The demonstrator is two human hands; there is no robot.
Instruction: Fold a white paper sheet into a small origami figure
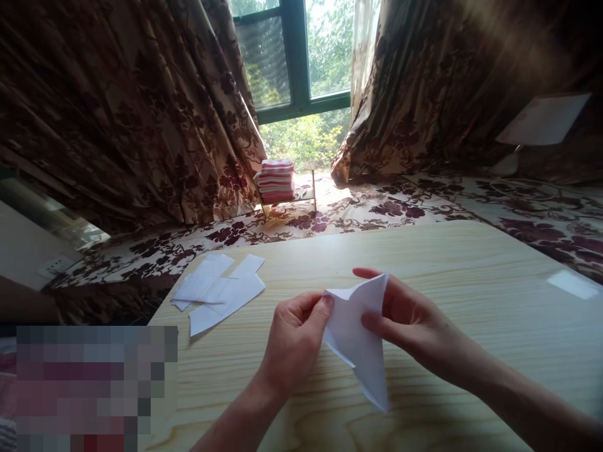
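A folded white paper [360, 342] with a pointed lower tip hangs just above the light wooden table [471, 282]. My left hand [294, 342] pinches its upper left corner between thumb and fingers. My right hand [407, 320] grips its right side, the index finger behind the top edge and the thumb pressed on the front. Both hands are closed on the sheet.
Several loose white paper pieces [217, 292] lie on the table's far left. A striped pink and white stack on a small wooden rack [277, 182] stands by the window. Floral cloth [377, 210] and curtains surround the table. A white card [544, 119] sits at the right.
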